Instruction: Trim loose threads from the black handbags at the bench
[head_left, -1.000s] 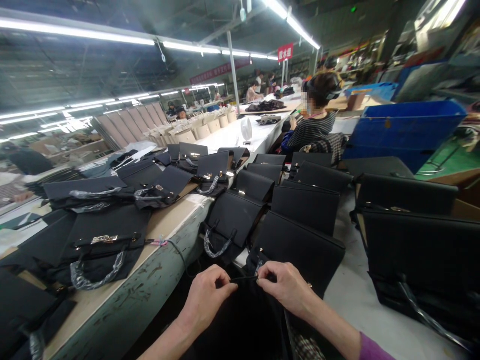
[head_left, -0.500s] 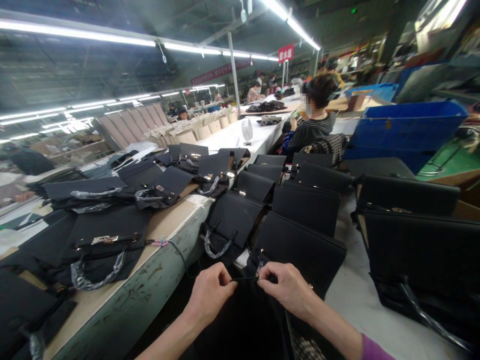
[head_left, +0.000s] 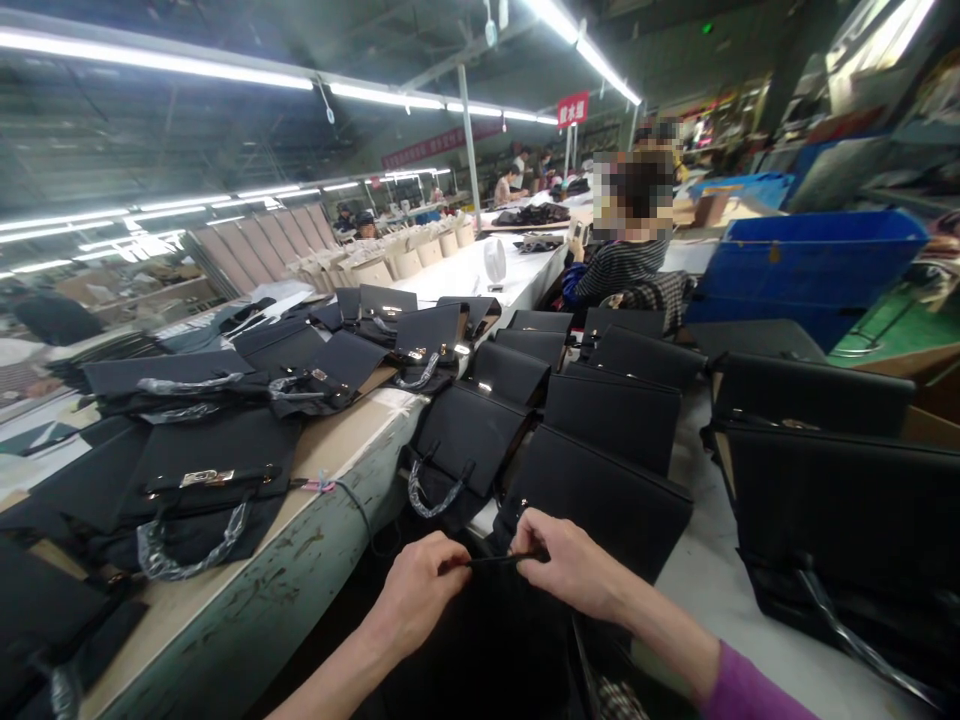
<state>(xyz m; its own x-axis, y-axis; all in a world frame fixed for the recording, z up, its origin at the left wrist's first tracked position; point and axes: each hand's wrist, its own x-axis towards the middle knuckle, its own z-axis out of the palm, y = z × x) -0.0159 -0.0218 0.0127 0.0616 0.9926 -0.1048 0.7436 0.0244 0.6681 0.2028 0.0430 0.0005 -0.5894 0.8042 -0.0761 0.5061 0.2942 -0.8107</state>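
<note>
2 bare hands in play: left hand (head_left: 427,580) and right hand (head_left: 566,565), each with thumb and fingers pinched narrow on 1 thin black edge (head_left: 493,560) running between them. Edge appears to top a black piece (head_left: 480,640) low in front of the person, near a black bag (head_left: 592,495); piece too dark to read lower down. Step looks like edge handling, roughly level; next move probably calls for even pinches, fine fingertip control.
</note>
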